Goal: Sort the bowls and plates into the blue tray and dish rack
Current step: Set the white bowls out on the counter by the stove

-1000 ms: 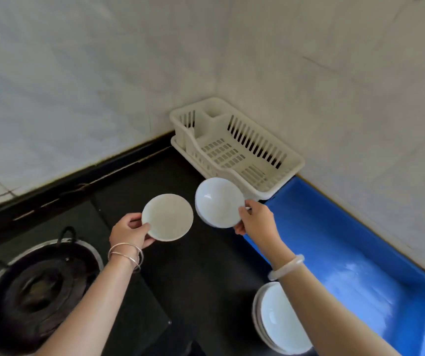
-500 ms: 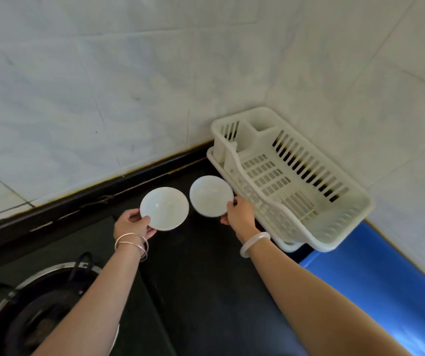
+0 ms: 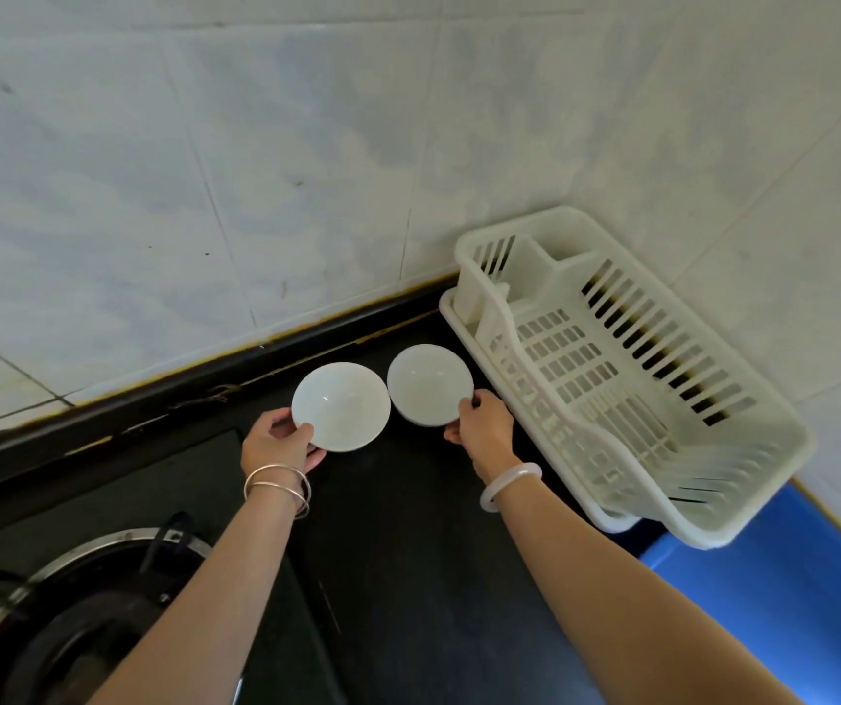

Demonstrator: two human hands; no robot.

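Two small white bowls are held side by side over the black counter near the tiled wall. My left hand (image 3: 281,442) grips the near rim of the left bowl (image 3: 341,407). The right bowl (image 3: 429,384) is pinched at its near right rim by my right hand (image 3: 482,429); it sits just left of the white dish rack (image 3: 744,480), which has nothing in it. A corner of the blue tray (image 3: 784,592) shows at the lower right, behind my right forearm.
A gas stove burner (image 3: 67,628) with a metal ring occupies the lower left. The black counter (image 3: 408,577) runs between the stove and the rack. Tiled walls meet in a corner behind the rack.
Both bowls moved away from the blue tray toward the back wall, to the left of the rack. The view swung left and up, so the stacked plates and most of the tray left the frame.
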